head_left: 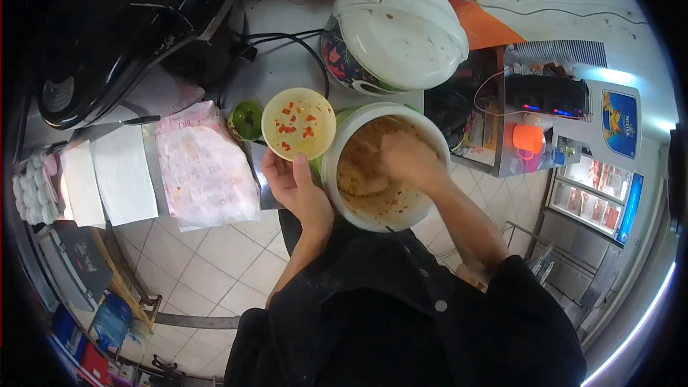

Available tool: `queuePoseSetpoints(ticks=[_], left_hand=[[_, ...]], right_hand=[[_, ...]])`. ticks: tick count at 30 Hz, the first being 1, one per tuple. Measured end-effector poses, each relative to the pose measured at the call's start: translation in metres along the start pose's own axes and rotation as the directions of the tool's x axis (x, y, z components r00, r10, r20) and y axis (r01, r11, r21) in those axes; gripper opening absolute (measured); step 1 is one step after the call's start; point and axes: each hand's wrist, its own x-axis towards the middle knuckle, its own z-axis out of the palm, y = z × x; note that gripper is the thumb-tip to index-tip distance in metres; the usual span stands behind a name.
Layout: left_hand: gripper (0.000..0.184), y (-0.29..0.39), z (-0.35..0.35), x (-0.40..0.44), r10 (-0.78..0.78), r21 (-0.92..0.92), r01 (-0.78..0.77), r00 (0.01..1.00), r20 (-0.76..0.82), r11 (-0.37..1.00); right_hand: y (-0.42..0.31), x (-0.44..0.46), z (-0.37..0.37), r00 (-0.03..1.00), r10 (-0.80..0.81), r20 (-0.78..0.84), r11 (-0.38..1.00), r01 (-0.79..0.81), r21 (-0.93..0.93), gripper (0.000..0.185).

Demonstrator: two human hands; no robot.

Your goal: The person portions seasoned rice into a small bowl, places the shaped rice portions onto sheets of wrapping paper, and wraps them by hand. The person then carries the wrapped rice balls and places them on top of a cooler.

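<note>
My left hand grips a small pale yellow bowl by its near rim, thumb on the edge. Scattered red chopped bits lie inside the bowl, which is tilted toward me. Just right of it stands a white tub holding a wet yellowish-brown mixture flecked with red. Inside the tub, my right hand reaches down into the mixture. Its fingers are blurred and partly buried, so their pose is unclear. A small green cup sits left of the bowl.
Behind the tub is a white-lidded rice cooker. A black appliance occupies the upper left, with black cables nearby. Printed paper sheets overhang the counter at left. An orange cup stands on the right-hand shelf.
</note>
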Motion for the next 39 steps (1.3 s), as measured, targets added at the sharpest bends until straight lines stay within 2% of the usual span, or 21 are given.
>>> queuePoseSetpoints(ticks=[1, 4, 7, 10, 13, 16, 19, 22, 25, 26, 29, 32, 35, 38, 39], left_hand=[[0.042, 0.001, -0.002, -0.002, -0.007, 0.008, 0.007, 1.000, -0.006, 1.000], [0.041, 0.004, 0.002, -0.001, -0.030, -0.012, 0.030, 0.999, -0.033, 0.999], [0.041, 0.009, 0.000, 0.001, -0.006, -0.098, 0.007, 1.000, 0.010, 0.995], [0.043, 0.015, 0.006, -0.004, -0.027, -0.092, 0.027, 1.000, -0.003, 0.995], [0.045, 0.010, 0.005, -0.005, 0.037, -0.078, -0.033, 0.998, 0.050, 0.996], [0.046, 0.009, -0.001, -0.008, -0.007, -0.061, 0.009, 0.999, 0.036, 0.998], [0.047, 0.009, 0.000, -0.008, 0.005, -0.038, -0.003, 0.998, 0.056, 0.999], [0.047, 0.011, 0.001, -0.005, 0.023, -0.052, -0.022, 0.999, 0.026, 0.998], [0.047, 0.010, 0.003, -0.009, 0.011, -0.079, -0.010, 1.000, 0.022, 0.997], [0.047, 0.010, 0.005, -0.009, 0.013, -0.096, -0.009, 0.999, 0.038, 0.995], [0.046, 0.011, 0.003, -0.008, 0.023, -0.098, -0.019, 0.999, 0.037, 0.995], [0.046, 0.010, 0.003, -0.012, -0.019, -0.061, 0.021, 0.999, 0.035, 0.998], [0.046, 0.009, 0.005, -0.010, 0.006, -0.077, -0.002, 0.998, 0.056, 0.997], [0.046, 0.012, 0.005, -0.007, 0.001, -0.060, 0.000, 1.000, 0.020, 0.998], [0.046, 0.014, 0.004, -0.010, -0.014, -0.046, 0.015, 1.000, 0.011, 0.999]], right_hand=[[-0.004, -0.010, -0.013, 0.999, 0.054, 0.002, 0.998, -0.054, 0.035, 0.022], [0.000, 0.019, 0.044, 0.992, -0.110, -0.056, 0.978, 0.098, -0.183, 0.025], [-0.015, -0.017, -0.025, 0.992, -0.015, 0.128, 0.999, 0.021, -0.043, 0.026], [-0.014, -0.039, -0.008, 0.941, -0.076, 0.330, 0.984, 0.125, -0.130, 0.027], [-0.012, -0.010, 0.046, 0.959, -0.035, 0.282, 0.995, 0.061, -0.084, 0.028], [-0.010, -0.038, -0.017, 0.935, -0.061, 0.349, 0.993, 0.092, -0.074, 0.029], [-0.014, -0.009, 0.040, 0.924, -0.113, 0.366, 0.976, 0.173, -0.135, 0.029], [-0.018, -0.025, -0.011, 0.930, -0.010, 0.367, 0.990, 0.061, -0.127, 0.028], [-0.020, -0.041, -0.007, 0.938, -0.063, 0.341, 0.973, 0.134, -0.189, 0.024], [-0.017, -0.026, 0.028, 0.948, -0.078, 0.307, 0.961, 0.154, -0.231, 0.026], [-0.013, -0.026, 0.007, 0.955, -0.191, 0.228, 0.969, 0.221, -0.110, 0.025], [-0.016, -0.036, -0.002, 0.961, -0.083, 0.263, 0.985, 0.119, -0.123, 0.026], [-0.006, -0.006, 0.041, 0.951, -0.166, 0.262, 0.976, 0.197, -0.095, 0.028], [-0.020, -0.027, -0.047, 0.906, -0.053, 0.419, 0.986, 0.115, -0.124, 0.027], [-0.021, -0.031, -0.034, 0.920, -0.073, 0.385, 0.983, 0.131, -0.128, 0.027]])
